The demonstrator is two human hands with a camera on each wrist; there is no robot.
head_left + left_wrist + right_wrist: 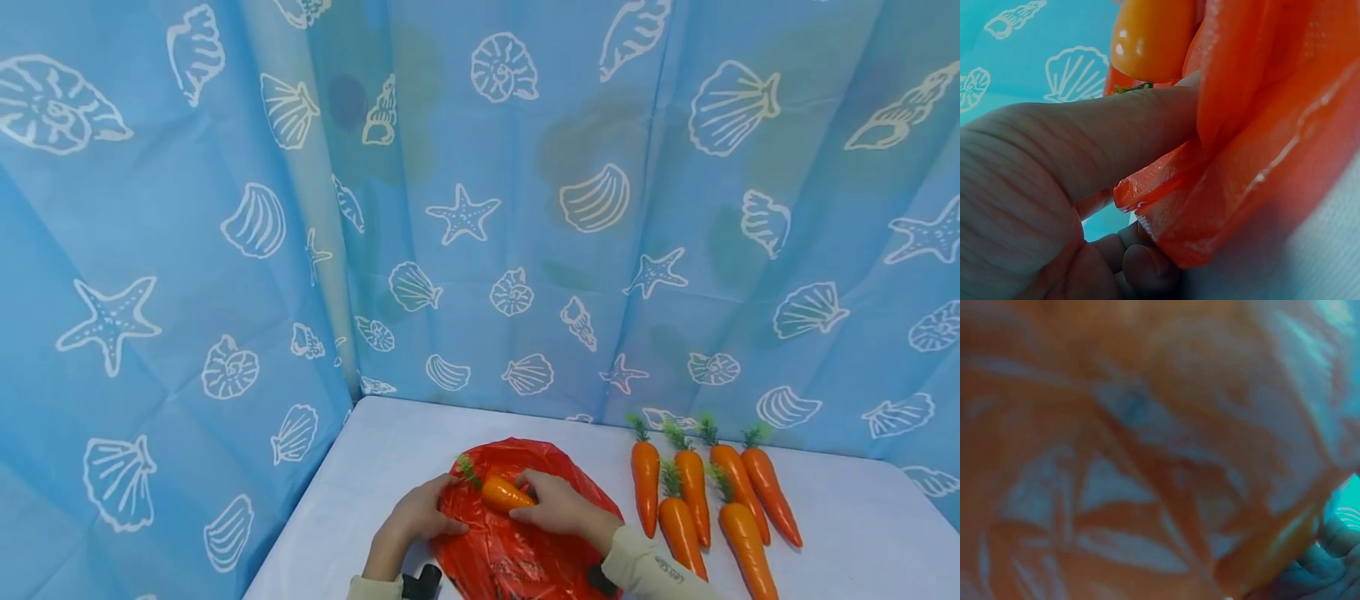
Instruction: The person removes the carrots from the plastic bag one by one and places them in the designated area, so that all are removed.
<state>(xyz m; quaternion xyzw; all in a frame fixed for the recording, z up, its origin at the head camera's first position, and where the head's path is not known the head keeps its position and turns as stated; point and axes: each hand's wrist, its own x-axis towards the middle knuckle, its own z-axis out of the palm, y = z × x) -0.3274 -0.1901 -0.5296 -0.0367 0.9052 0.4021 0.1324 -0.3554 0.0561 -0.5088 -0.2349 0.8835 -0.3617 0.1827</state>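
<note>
A red plastic bag [517, 554] lies crumpled on the white table, its mouth spread toward the far side. My left hand [426, 510] grips the bag's left edge; in the left wrist view the thumb is over the red film [1260, 119] and the fingers are below it. My right hand [558, 504] holds an orange toy carrot [501, 493] by its narrow end, over the bag. The carrot's green leafy top points toward my left hand. Red film [1147, 462] fills most of the blurred right wrist view, with part of the hand [1310, 575] at the corner.
Several more toy carrots [693, 492] with green tops lie in two rough rows on the table's right side. A blue curtain [480, 250] with white shell prints stands behind and left of the white table [360, 467].
</note>
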